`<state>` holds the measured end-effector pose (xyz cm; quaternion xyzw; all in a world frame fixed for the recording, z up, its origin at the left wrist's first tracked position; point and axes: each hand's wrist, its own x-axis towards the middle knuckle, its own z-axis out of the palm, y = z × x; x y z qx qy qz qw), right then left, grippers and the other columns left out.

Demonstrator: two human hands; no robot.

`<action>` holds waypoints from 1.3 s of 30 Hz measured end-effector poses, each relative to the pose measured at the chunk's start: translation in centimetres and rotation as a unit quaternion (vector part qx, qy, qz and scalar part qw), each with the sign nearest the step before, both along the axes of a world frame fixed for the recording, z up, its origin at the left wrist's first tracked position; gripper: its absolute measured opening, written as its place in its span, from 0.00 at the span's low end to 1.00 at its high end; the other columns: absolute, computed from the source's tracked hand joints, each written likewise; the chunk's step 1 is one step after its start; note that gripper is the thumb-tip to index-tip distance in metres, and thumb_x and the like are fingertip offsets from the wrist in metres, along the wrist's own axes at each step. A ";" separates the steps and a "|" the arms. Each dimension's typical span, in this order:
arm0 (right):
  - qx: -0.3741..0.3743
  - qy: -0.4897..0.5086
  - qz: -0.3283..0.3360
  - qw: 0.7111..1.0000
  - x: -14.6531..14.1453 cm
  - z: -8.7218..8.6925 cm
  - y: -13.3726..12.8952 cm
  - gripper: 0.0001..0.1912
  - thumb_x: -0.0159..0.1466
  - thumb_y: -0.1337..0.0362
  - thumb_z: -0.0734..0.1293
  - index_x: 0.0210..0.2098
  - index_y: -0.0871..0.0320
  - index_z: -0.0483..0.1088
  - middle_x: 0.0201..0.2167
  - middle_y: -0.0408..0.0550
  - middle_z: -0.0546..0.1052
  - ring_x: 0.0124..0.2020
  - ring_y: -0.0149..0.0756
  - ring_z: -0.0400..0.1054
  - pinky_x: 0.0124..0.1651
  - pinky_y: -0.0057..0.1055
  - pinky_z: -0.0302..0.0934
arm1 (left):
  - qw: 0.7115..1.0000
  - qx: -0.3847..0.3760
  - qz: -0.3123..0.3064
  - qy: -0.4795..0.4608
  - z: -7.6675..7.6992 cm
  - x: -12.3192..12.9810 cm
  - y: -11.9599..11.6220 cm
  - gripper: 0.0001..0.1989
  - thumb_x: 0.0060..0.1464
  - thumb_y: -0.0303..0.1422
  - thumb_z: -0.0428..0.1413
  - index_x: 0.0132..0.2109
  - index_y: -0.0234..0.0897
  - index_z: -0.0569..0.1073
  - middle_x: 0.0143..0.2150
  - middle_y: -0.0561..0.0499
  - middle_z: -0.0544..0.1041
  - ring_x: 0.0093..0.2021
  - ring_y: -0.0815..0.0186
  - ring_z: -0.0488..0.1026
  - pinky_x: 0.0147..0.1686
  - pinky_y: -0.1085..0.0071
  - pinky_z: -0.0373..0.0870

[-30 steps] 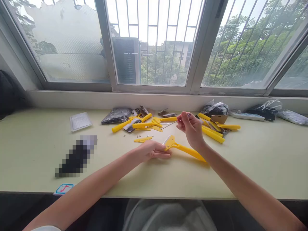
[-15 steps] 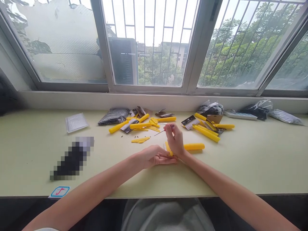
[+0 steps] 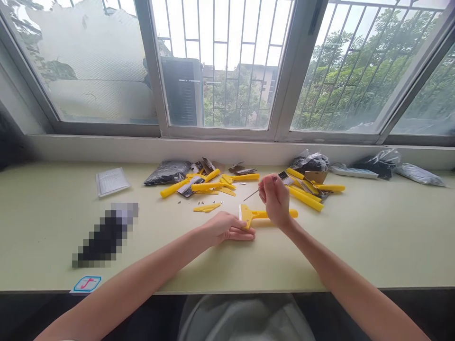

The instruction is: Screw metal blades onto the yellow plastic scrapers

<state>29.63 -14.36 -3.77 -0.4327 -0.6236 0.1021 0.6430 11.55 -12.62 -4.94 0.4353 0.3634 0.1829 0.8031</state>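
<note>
A yellow scraper with a pale blade edge lies with its head to the left and its handle pointing right. My left hand grips the lower corner of the head between thumb and fingers. Above the handle, my right hand is closed around a screwdriver, whose thin shaft points down and left, its tip apart from the scraper. Part of the handle is hidden behind my right hand. To the left lies a loose yellow plate, with several tiny screws near it.
Several yellow scrapers with packaging lie behind my hands, and more yellow handles lie at the right. Plastic-wrapped bags line the back. A clear packet and a marked card are at the left.
My right hand has moved right and lifted off the scraper's head with the screwdriver, uncovering the head. My left hand still holds the scraper, slightly further left.
</note>
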 end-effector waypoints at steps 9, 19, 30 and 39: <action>-0.027 0.059 0.096 0.993 1.2 -1.1 -1.7 0.21 0.71 0.46 0.61 0.30 0.54 0.63 0.21 0.38 0.59 0.18 0.26 0.48 0.19 0.28 0.42 | 1.000 0.011 -0.015 0.017 0.0 -0.3 0.4 0.10 0.49 0.23 0.67 0.34 0.26 0.73 0.43 0.25 0.81 0.42 0.49 0.83 0.47 0.62 0.81; -0.031 -0.041 0.059 0.997 0.5 -1.6 -1.6 0.19 0.73 0.49 0.59 0.31 0.54 0.63 0.25 0.43 0.66 0.21 0.29 0.53 0.22 0.29 0.47 | 0.998 0.049 -0.025 0.042 -0.1 -0.3 0.2 0.02 0.58 0.22 0.58 0.36 0.25 0.73 0.45 0.26 0.81 0.41 0.53 0.84 0.47 0.64 0.81; 0.023 -0.092 0.067 0.993 0.2 -1.2 -1.6 0.17 0.75 0.55 0.58 0.30 0.56 0.62 0.26 0.42 0.66 0.22 0.27 0.55 0.24 0.27 0.51 | 0.997 0.049 -0.024 0.046 -0.2 -0.3 0.1 0.05 0.57 0.23 0.61 0.34 0.28 0.72 0.44 0.27 0.81 0.43 0.51 0.83 0.50 0.62 0.80; -0.047 -0.025 0.094 0.994 -0.7 -0.1 -1.8 0.13 0.71 0.53 0.64 0.46 0.54 0.71 0.34 0.46 0.75 0.26 0.29 0.61 0.28 0.27 0.56 | 0.997 0.050 -0.026 0.045 -0.3 -0.3 0.3 0.06 0.58 0.22 0.60 0.33 0.29 0.71 0.45 0.27 0.81 0.44 0.51 0.83 0.51 0.62 0.79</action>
